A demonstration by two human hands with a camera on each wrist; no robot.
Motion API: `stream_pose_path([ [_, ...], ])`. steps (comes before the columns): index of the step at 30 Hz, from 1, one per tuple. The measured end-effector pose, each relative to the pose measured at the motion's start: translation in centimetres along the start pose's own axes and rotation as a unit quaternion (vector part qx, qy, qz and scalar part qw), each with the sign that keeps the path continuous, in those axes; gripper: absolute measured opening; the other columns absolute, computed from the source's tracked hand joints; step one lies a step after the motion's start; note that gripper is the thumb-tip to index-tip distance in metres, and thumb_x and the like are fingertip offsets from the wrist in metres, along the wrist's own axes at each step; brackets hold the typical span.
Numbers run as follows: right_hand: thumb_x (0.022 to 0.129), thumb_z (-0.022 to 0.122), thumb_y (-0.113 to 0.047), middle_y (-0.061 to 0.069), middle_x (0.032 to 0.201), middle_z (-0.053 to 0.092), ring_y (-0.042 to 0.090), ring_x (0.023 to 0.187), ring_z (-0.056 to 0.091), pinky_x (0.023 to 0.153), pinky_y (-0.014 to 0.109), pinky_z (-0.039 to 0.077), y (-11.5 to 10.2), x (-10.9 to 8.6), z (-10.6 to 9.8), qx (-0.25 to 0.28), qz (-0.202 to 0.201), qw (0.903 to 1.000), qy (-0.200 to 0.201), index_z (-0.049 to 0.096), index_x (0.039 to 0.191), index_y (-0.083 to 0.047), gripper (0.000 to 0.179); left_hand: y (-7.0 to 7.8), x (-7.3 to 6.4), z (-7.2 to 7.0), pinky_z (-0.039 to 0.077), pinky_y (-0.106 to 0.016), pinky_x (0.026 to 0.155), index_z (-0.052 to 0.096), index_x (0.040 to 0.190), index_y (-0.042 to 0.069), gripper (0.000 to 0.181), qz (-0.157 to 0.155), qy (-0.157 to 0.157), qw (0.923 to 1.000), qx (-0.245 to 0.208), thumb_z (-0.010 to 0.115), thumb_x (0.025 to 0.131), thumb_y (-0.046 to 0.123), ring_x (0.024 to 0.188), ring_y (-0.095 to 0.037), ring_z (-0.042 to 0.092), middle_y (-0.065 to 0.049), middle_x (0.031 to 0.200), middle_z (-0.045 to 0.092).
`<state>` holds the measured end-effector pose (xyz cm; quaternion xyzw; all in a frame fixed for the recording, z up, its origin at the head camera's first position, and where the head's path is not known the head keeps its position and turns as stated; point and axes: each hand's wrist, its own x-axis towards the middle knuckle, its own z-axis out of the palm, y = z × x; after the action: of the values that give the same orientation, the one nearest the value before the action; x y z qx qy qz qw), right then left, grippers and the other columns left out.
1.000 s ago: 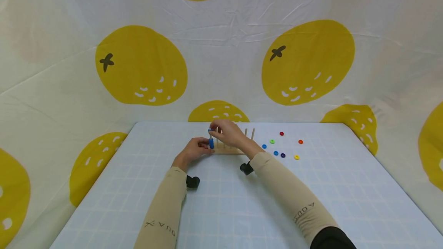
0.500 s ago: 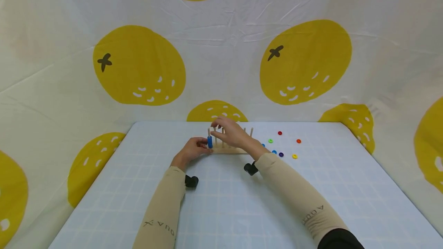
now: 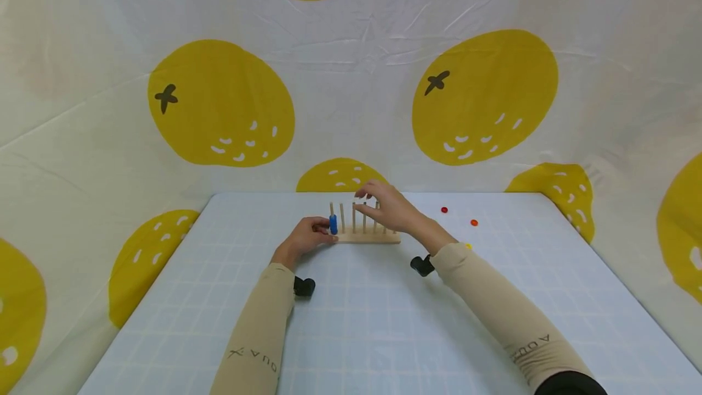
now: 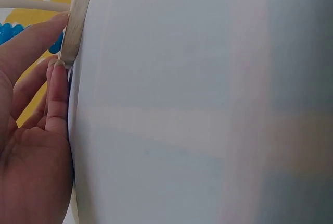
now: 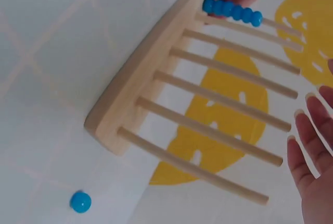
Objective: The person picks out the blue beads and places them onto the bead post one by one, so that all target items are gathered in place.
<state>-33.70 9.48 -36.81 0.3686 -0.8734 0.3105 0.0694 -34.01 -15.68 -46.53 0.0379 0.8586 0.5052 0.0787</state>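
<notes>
A wooden peg stand (image 3: 367, 238) with a row of upright pegs stands towards the back of the table. Blue beads (image 5: 232, 12) are stacked on its leftmost peg, and the other pegs in the right wrist view are bare. At the stand's left end my left hand (image 3: 307, 236) grips the base (image 4: 78, 23) between thumb and fingers. My right hand (image 3: 388, 206) hovers by the peg tops, fingers parted and loosely bent, with nothing in it. A single blue bead (image 5: 80, 201) lies on the table near the stand's right end.
Right of the stand lie a red bead (image 3: 444, 209) and an orange bead (image 3: 474, 222). A yellow bead (image 3: 468, 245) shows just past the right sleeve (image 3: 504, 303), which hides part of the table. Behind the table hangs a fruit-patterned cloth (image 3: 351, 78).
My right hand has let go of a blue bead at the leftmost peg and moved right, its arm now covering several loose beads. The left hand stays on the stand.
</notes>
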Motion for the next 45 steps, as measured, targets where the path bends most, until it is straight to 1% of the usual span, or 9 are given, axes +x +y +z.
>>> stream_pose_path([
  [9,0.099,0.07,-0.016,0.009,0.115,0.066,0.034,0.107,0.061,0.091,0.046,0.051,2.0,-2.2,-2.7,-0.004,0.014,0.9997,0.018,0.067,0.119,-0.003,0.024,0.2,0.2,-0.1,0.046,-0.036,0.09,0.063,0.133,0.002,0.052,-0.004,0.003,1.0,-0.001,0.084,0.087,0.017,0.094,-0.023,0.056,-0.009,0.103,0.065],
  [13,0.098,0.07,-0.014,0.009,0.115,0.066,0.033,0.106,0.06,0.091,0.044,0.051,3.0,-3.4,-3.7,-0.002,0.036,0.9991,0.023,0.067,0.119,-0.004,0.024,0.3,0.1,-0.1,0.045,-0.036,0.091,0.063,0.133,0.002,0.052,-0.007,0.001,1.0,-0.003,0.083,0.088,0.017,0.096,-0.023,0.056,-0.009,0.105,0.065],
  [20,0.099,0.069,-0.015,0.016,0.118,0.065,0.03,0.104,0.06,0.091,0.052,0.05,5.0,-5.8,-5.3,-0.007,0.071,0.9971,0.027,0.066,0.121,-0.001,0.027,0.5,0.1,0.0,0.045,-0.037,0.092,0.063,0.133,0.003,0.053,-0.015,0.003,0.9998,-0.008,0.084,0.087,0.017,0.096,-0.024,0.055,-0.009,0.104,0.064],
  [22,0.099,0.069,-0.015,0.016,0.118,0.065,0.029,0.102,0.059,0.091,0.053,0.051,5.6,-6.6,-5.5,-0.006,0.089,0.9956,0.027,0.066,0.122,-0.001,0.027,0.5,0.1,0.0,0.045,-0.037,0.092,0.063,0.133,0.003,0.052,-0.015,0.004,0.9999,-0.006,0.083,0.087,0.016,0.096,-0.024,0.055,-0.009,0.103,0.064],
  [27,0.099,0.069,-0.019,0.012,0.114,0.067,0.026,0.1,0.059,0.089,0.046,0.051,7.0,-8.3,-5.8,-0.015,0.139,0.9898,0.024,0.067,0.121,-0.003,0.027,0.3,0.1,0.0,0.045,-0.036,0.09,0.064,0.133,0.003,0.051,-0.008,0.002,1.0,-0.001,0.083,0.088,0.017,0.095,-0.023,0.055,-0.009,0.103,0.065],
  [30,0.099,0.069,-0.019,0.01,0.11,0.068,0.026,0.098,0.059,0.087,0.043,0.051,7.9,-9.2,-5.9,-0.023,0.161,0.9866,0.017,0.068,0.12,-0.002,0.027,0.2,0.0,0.0,0.045,-0.036,0.09,0.065,0.132,0.003,0.05,-0.005,0.0,1.0,0.002,0.083,0.088,0.018,0.095,-0.022,0.056,-0.008,0.104,0.065],
  [36,0.099,0.069,-0.018,0.01,0.109,0.069,0.026,0.098,0.06,0.086,0.043,0.051,9.6,-10.8,-6.0,-0.033,0.179,0.9833,-0.001,0.068,0.118,0.001,0.028,0.0,0.0,0.0,0.045,-0.036,0.089,0.065,0.132,0.003,0.049,-0.005,0.001,1.0,0.004,0.082,0.089,0.018,0.094,-0.022,0.055,-0.008,0.103,0.065],
  [40,0.098,0.071,-0.019,0.008,0.105,0.069,0.026,0.096,0.059,0.083,0.04,0.051,10.4,-11.8,-5.8,-0.028,0.196,0.9802,-0.011,0.069,0.117,0.001,0.028,0.0,-0.1,0.0,0.045,-0.036,0.089,0.065,0.132,0.003,0.048,-0.007,0.001,1.0,0.003,0.082,0.089,0.018,0.094,-0.023,0.055,-0.009,0.104,0.065],
  [45,0.097,0.072,-0.019,0.007,0.101,0.068,0.026,0.095,0.058,0.08,0.036,0.05,11.1,-12.6,-5.4,-0.016,0.22,0.9745,-0.041,0.069,0.115,0.001,0.028,0.1,-0.1,0.1,0.046,-0.037,0.091,0.065,0.132,0.003,0.049,-0.008,0.0,1.0,0.004,0.082,0.089,0.019,0.095,-0.023,0.055,-0.009,0.104,0.065],
])
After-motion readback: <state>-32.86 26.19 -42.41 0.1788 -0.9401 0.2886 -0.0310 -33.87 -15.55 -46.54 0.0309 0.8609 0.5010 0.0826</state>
